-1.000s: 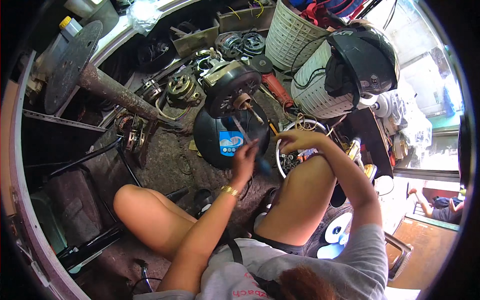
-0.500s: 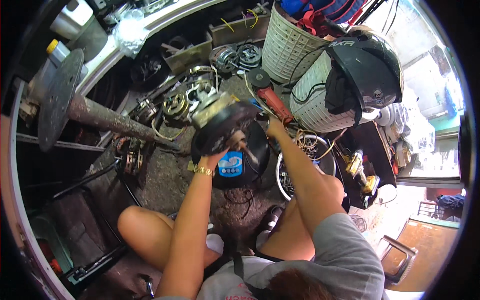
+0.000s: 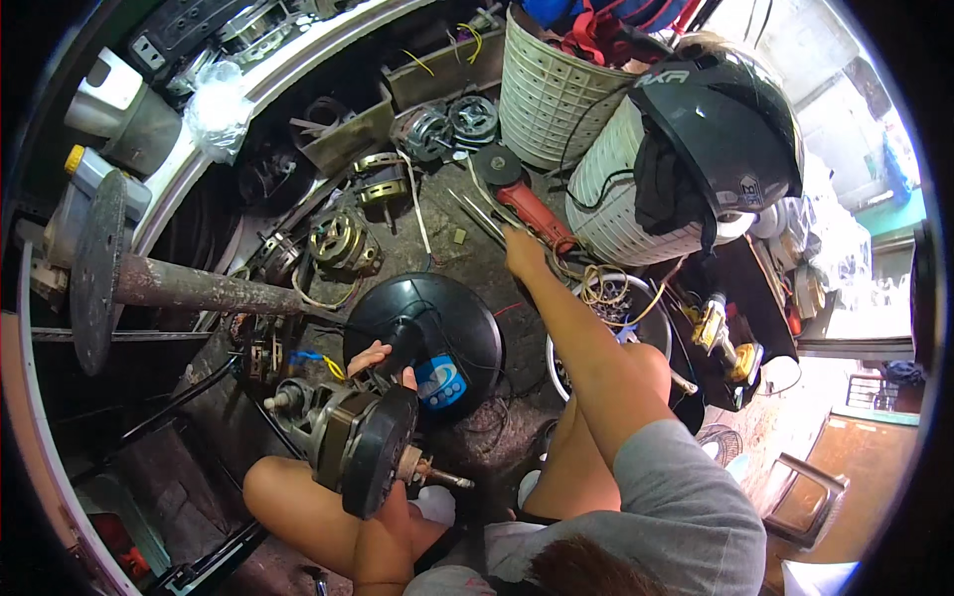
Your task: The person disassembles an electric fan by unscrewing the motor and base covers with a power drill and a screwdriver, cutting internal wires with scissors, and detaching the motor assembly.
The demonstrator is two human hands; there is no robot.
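Motor in my left hand, right hand out among the tools

My left hand (image 3: pixel 370 360) is clamped on the fan motor (image 3: pixel 378 452), which is tilted over my left knee with its shaft pointing right. The motor hides my palm; only some fingers show past its far edge. My right hand (image 3: pixel 524 253) is stretched forward beside two thin metal rods (image 3: pixel 477 217); I can't tell whether its fingers are together on them or apart.

In front of me sits a round black base (image 3: pixel 475 323) with a blue panel, filling the floor between my hands. Blue and yellow wires (image 3: pixel 323 363) lie just past the motor. A rusty post (image 3: pixel 219 288) with a big disc at one end leans in from the left, its narrow end near the base.

My right forearm crosses over a white-rimmed bowl (image 3: pixel 553 366) holding tangled wires (image 3: pixel 606 288). Just ahead of my right hand is a red grinder (image 3: pixel 537 214), and behind it two white baskets (image 3: pixel 556 99) block that side, a black helmet (image 3: pixel 715 139) resting on the nearer one. More bare motors (image 3: pixel 343 243) lie beyond the base, and a yellow drill (image 3: pixel 712 323) is right of the bowl.
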